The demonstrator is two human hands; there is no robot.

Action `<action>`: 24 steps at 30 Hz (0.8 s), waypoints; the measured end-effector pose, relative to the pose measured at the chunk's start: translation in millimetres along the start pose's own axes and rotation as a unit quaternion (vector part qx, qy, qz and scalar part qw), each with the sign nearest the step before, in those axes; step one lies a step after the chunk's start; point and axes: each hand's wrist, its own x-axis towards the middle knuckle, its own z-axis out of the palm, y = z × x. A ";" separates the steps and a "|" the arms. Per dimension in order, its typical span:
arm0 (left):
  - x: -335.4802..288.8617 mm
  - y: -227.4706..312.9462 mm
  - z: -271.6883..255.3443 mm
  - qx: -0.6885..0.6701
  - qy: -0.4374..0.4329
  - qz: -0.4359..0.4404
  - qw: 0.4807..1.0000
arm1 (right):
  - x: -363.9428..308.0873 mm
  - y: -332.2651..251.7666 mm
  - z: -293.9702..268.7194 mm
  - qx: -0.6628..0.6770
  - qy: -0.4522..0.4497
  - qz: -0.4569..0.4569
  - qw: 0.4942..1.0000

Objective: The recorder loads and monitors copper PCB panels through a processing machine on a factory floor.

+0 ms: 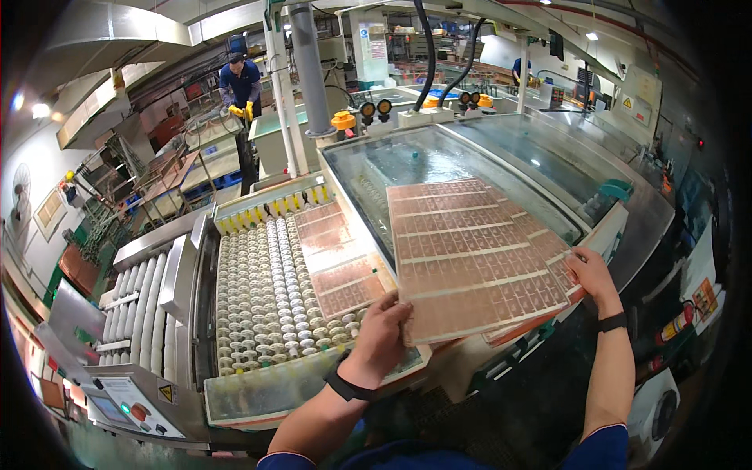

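Note:
A large copper-coloured circuit board panel (478, 266), marked with pale stripes and rows of small patterns, is held tilted in front of me. My left hand (380, 329) grips its near left corner, thumb on top. At the right edge, my right hand (591, 276) pinches the panel between thumb and fingers. Part of another panel shows beneath its lower right side; how it is supported is hidden. Left of the held panel, a similar copper panel (333, 258) lies flat on the conveyor's white roller wheels (266, 290).
A glass-topped tank (368, 160) stands behind the held panel. To the left are a steel roller section (141, 305) and a control box (129, 407) with a red knob. A person (240, 86) in yellow gloves works at the far left. Fire extinguishers (675, 323) stand at right.

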 end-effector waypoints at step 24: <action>-77.6 153.5 -379.4 0.428 0.414 -0.016 0.803 | 0.0 6.1 -7.2 -0.079 0.036 0.017 0.996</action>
